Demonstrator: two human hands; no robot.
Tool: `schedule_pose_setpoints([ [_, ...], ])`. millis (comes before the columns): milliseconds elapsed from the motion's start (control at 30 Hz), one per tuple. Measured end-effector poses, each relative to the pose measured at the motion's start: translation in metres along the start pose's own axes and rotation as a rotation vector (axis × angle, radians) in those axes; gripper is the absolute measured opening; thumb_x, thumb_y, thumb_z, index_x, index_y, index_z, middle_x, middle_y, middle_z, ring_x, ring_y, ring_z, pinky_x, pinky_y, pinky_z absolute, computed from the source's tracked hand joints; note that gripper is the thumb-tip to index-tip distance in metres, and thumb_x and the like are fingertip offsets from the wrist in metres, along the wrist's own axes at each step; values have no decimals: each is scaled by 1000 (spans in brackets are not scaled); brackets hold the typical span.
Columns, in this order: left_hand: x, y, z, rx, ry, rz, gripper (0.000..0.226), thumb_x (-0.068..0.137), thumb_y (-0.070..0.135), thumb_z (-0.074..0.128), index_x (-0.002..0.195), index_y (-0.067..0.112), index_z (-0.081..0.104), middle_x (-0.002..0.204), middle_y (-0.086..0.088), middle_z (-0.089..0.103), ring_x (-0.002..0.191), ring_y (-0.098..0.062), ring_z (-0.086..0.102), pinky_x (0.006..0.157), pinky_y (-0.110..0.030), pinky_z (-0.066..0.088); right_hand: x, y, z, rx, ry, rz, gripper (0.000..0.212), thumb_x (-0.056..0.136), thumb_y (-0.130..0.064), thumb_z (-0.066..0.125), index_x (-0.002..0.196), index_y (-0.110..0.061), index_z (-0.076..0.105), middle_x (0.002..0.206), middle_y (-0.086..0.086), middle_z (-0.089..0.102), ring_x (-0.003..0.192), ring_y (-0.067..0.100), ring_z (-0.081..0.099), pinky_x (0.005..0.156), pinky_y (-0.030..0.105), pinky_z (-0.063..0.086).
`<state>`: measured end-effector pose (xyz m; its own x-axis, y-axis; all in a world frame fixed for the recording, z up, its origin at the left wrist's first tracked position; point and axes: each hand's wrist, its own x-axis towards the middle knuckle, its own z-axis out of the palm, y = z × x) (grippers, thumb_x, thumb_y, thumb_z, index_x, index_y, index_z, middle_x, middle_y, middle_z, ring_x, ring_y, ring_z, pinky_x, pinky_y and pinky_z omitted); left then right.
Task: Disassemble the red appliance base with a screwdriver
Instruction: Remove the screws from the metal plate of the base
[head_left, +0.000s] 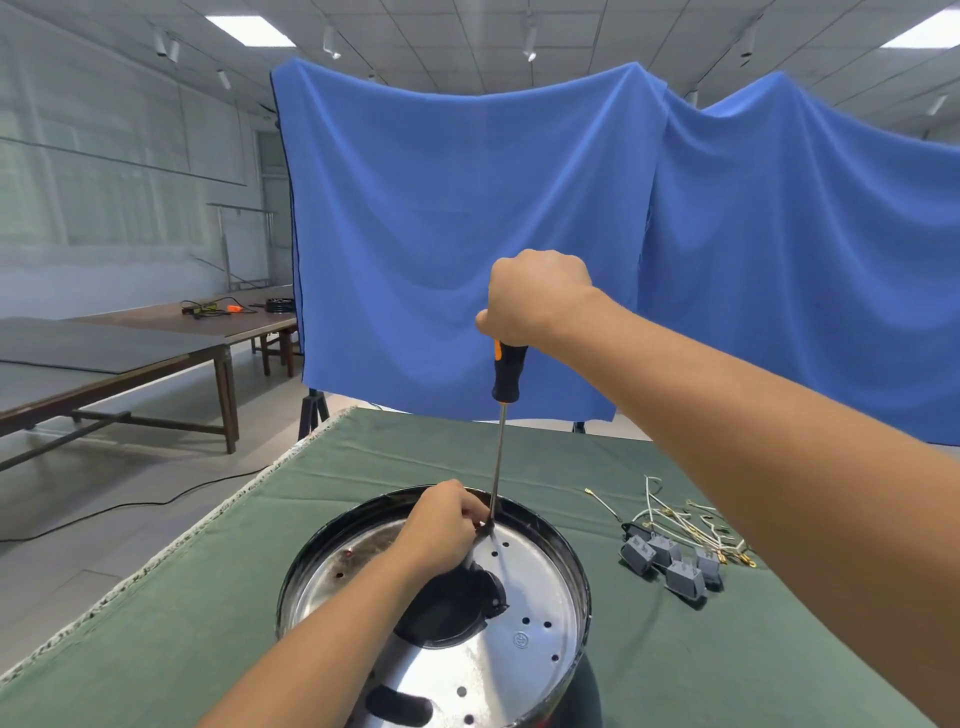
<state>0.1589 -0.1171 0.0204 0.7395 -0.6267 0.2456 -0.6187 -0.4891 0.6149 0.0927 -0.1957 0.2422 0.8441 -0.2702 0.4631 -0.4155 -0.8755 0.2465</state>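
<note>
Nearest, the appliance base lies on the tabletop. Left hand pinches the screwdriver tip at its far rim; directly above, right hand closes around the upright handle.
</note>
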Motion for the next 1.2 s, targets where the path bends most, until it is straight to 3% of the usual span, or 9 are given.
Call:
schedule_pose_setpoints([
  [300, 2, 2, 3, -17, -5, 4, 39, 81, -5, 41, 94, 12, 73, 86, -1, 55, 83, -21, 55, 78, -27, 47, 11, 17, -8, 325, -379, 60, 21, 86, -30, 57, 80, -10, 56, 68, 8, 63, 55, 24, 62, 66, 31, 54],
  [433, 0, 2, 4, 0, -18, 22, 34, 81, -1, 43, 92, 14, 72, 92, -2, 51, 89, -22, 55, 84, -31, 47, 2, 12, -12, -15, -226, 126, 47, 90, -57, 45, 66, -17, 49, 62, 2, 52, 51, 17, 51, 50, 26, 29],
  [533, 1, 1, 4, 7, -23, 31, 29, 81, 1, 46, 89, 14, 70, 89, -1, 49, 84, -20, 53, 82, -31, 47, 7, 0, -6, 16, -107, 23, 37, 95, -36, 44, 65, -15, 42, 64, 1, 46, 57, 20, 45, 49, 26, 25],
  [633, 0, 1, 3, 18, -32, 42, 20, 80, 5, 51, 84, 17, 67, 85, 4, 46, 82, -19, 52, 79, -31, 47, 8, 5, -16, 267, -318, -38, 22, 90, -19, 46, 75, -6, 55, 57, 7, 63, 57, 23, 59, 51, 25, 43],
  [733, 3, 1, 4, 14, -37, 30, 18, 78, 9, 52, 82, 18, 67, 84, 6, 47, 83, -21, 54, 78, -31, 48, 3, 20, -18, 466, -437, -5, 24, 83, -17, 53, 103, -5, 59, 87, 9, 71, 70, 21, 66, 63, 31, 58],
  [867, 3, 1, 5, 42, -36, 21, 17, 75, 13, 50, 75, 26, 62, 79, 10, 51, 82, -19, 54, 69, -29, 43, -5, 19, -7, 274, -278, 122, 40, 82, -52, 56, 74, -13, 57, 66, 3, 67, 41, 19, 64, 51, 25, 48],
  [933, 3, -1, 7, 77, -15, 25, 17, 74, 16, 49, 78, 26, 62, 78, 12, 51, 82, -17, 52, 66, -28, 36, -5, 10, -7, 200, -200, 99, 42, 94, -42, 47, 65, -11, 51, 52, 5, 60, 33, 18, 56, 45, 24, 39],
  [1033, 3, -2, 8, 103, 0, 26, 12, 75, 18, 52, 76, 28, 57, 74, 15, 46, 80, -16, 48, 66, -28, 33, 0, 1, -18, 360, -368, -10, 17, 93, -11, 46, 81, -4, 56, 70, 15, 69, 57, 26, 68, 61, 33, 54],
  [1200, 3, -2, 7, 94, -26, 5, 13, 73, 16, 51, 74, 28, 54, 73, 13, 49, 80, -18, 53, 64, -28, 35, -9, 0, -32, 447, -477, -4, 19, 85, -21, 53, 90, -3, 57, 89, 18, 69, 68, 28, 67, 63, 39, 59],
])
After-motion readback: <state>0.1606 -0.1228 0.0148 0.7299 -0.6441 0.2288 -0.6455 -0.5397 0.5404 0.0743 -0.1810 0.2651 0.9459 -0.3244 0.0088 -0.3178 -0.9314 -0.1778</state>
